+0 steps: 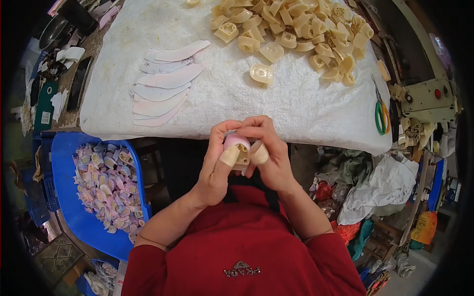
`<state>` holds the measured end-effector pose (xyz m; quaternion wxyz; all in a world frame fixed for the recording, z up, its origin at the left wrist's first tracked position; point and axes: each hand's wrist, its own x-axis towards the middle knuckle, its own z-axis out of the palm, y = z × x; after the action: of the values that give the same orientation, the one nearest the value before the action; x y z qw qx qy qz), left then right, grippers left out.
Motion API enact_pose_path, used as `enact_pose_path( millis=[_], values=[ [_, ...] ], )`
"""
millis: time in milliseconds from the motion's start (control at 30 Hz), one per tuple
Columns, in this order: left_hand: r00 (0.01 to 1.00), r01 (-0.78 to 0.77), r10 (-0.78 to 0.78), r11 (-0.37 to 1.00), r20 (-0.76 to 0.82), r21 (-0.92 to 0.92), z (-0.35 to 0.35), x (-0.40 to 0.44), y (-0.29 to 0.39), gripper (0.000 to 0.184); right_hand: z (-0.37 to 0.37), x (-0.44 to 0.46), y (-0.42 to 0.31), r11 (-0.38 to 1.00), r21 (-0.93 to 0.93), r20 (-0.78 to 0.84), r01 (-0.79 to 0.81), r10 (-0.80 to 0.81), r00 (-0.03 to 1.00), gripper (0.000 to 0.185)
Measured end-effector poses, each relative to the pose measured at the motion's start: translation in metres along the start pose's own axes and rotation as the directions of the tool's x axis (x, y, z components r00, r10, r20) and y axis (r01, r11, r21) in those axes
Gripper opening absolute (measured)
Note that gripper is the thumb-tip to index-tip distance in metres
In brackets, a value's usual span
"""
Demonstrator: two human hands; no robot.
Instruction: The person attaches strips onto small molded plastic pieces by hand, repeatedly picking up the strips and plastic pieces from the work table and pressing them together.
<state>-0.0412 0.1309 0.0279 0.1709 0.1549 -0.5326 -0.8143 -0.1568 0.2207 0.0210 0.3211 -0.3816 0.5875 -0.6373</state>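
In front of my chest, just off the table's near edge, both my hands are closed around a small beige plastic shoe heel (243, 155). A pinkish cover piece (236, 141) lies over its upper side. My left hand (213, 167) grips it from the left, with a pale finger cot on the thumb. From the right, my right hand (274, 157) holds it with bent fingers, and its thumb also wears a pale cot. The fingers partly hide the heel. Curved pale pink and whitish strips (170, 80) lie overlapped on the table, beyond my left hand.
A heap of bare beige heels (306, 29) sits at the back of the white-covered table (217, 103); one heel (261, 74) lies nearer. Scissors (380, 111) rest at the right edge. A blue bin (94, 237) at lower left holds many covered heels. Plastic bags (380, 182) lie right.
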Motion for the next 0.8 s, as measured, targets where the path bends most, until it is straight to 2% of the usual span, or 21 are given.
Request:
enact_pose_path(
  millis=[33, 67, 100, 133, 167, 200, 267, 300, 333, 400, 433, 467, 533, 633, 700, 767, 800],
  values=[
    [1.0, -0.028, 0.029, 0.997, 0.011, -0.076, 0.0, 0.0, -0.003, 0.056, 0.0, 0.005, -0.002, 0.99, 0.141, 0.029, 0.009, -0.014, 0.999, 0.024],
    [0.998, -0.053, 0.057, 0.987, 0.022, -0.154, 0.001, 0.0, -0.006, 0.063, -0.001, 0.009, -0.003, 0.99, 0.139, 0.018, 0.008, -0.01, 1.0, 0.024],
    [0.998, -0.045, 0.051, 0.986, 0.032, -0.158, 0.004, 0.0, -0.005, 0.063, 0.0, 0.012, -0.005, 0.951, 0.292, 0.075, -0.1, 0.082, 0.994, 0.025],
    [0.999, -0.049, 0.049, 0.994, 0.006, -0.096, 0.008, 0.001, -0.002, 0.073, 0.0, 0.014, -0.01, 0.878, 0.431, 0.147, -0.209, 0.16, 0.976, 0.026],
    [0.998, -0.053, 0.053, 0.998, -0.022, -0.032, 0.01, 0.001, 0.0, 0.083, 0.0, 0.015, -0.02, 0.851, 0.421, 0.194, -0.313, 0.253, 0.948, 0.024],
    [0.998, -0.052, 0.051, 0.998, -0.019, -0.033, 0.01, 0.001, -0.001, 0.083, -0.001, 0.015, -0.019, 0.852, 0.421, 0.191, -0.313, 0.254, 0.948, 0.024],
    [0.986, -0.124, 0.147, 0.962, -0.079, 0.245, 0.009, -0.001, -0.004, 0.083, -0.002, 0.016, -0.015, 0.798, 0.418, 0.333, -0.435, 0.311, 0.89, 0.022],
    [0.965, -0.191, 0.235, 0.932, -0.114, 0.308, 0.017, -0.001, -0.003, 0.079, -0.001, 0.014, -0.016, 0.805, 0.415, 0.294, -0.424, 0.323, 0.9, 0.016],
    [0.966, -0.19, 0.234, 0.933, -0.113, 0.306, 0.017, -0.003, -0.004, 0.079, 0.003, 0.012, -0.016, 0.805, 0.415, 0.293, -0.425, 0.324, 0.9, 0.016],
    [0.952, -0.278, 0.303, 0.914, -0.041, 0.296, 0.014, -0.004, -0.006, 0.063, 0.01, 0.01, -0.015, 0.886, 0.331, 0.164, -0.324, 0.284, 0.945, 0.014],
    [0.952, -0.28, 0.303, 0.914, -0.037, 0.294, 0.013, -0.002, -0.006, 0.063, 0.004, 0.01, -0.021, 0.89, 0.289, 0.248, -0.353, 0.286, 0.925, 0.019],
    [0.944, -0.296, 0.328, 0.901, -0.049, 0.316, 0.012, 0.0, -0.005, 0.061, 0.006, 0.008, -0.016, 0.889, 0.289, 0.245, -0.354, 0.289, 0.925, 0.019],
    [0.933, -0.313, 0.353, 0.887, -0.063, 0.341, 0.012, 0.001, -0.005, 0.059, 0.015, 0.006, -0.004, 0.961, 0.276, 0.083, 0.014, -0.038, 0.996, 0.025],
    [0.936, -0.275, 0.324, 0.916, -0.134, 0.293, 0.012, 0.003, -0.001, 0.051, 0.019, 0.001, -0.008, 0.927, 0.375, 0.063, 0.008, -0.034, 0.997, 0.031],
    [0.953, -0.192, 0.189, 0.981, -0.238, 0.011, 0.013, 0.005, 0.001, 0.041, 0.021, -0.003, -0.001, 0.9, 0.433, 0.089, -0.05, 0.012, 0.996, 0.032],
    [0.951, -0.196, 0.2, 0.98, -0.237, 0.044, 0.012, 0.005, -0.003, 0.039, 0.022, -0.003, 0.001, 0.866, 0.487, 0.119, -0.109, 0.058, 0.991, 0.033],
    [0.952, -0.195, 0.207, 0.978, -0.227, 0.073, 0.012, 0.004, -0.004, 0.037, 0.023, -0.002, 0.001, 0.922, 0.387, 0.078, 0.004, -0.038, 0.996, 0.033]
  ],
)
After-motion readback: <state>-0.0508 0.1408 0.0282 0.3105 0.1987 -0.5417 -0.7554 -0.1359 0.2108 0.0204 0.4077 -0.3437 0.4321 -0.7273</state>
